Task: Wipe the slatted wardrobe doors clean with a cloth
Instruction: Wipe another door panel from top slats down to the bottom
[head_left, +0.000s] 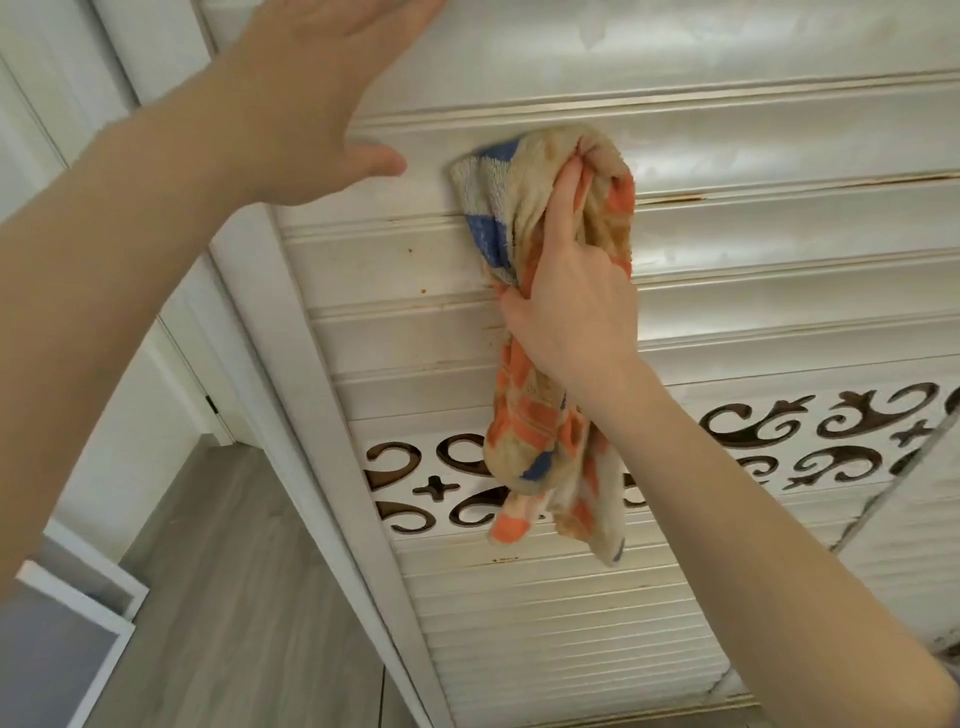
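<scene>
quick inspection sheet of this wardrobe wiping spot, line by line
surface: white slatted door; brown specks and a rusty streak along slat edges
job's things: cloth, orange, blue and beige, bunched against an upper slat, tail hanging over the cutout band
clutter: nothing seen
hands: left hand open, flat on the door; right hand grips the cloth
cables: nothing seen
surroundings: grey wood floor, white panels lower left
</scene>
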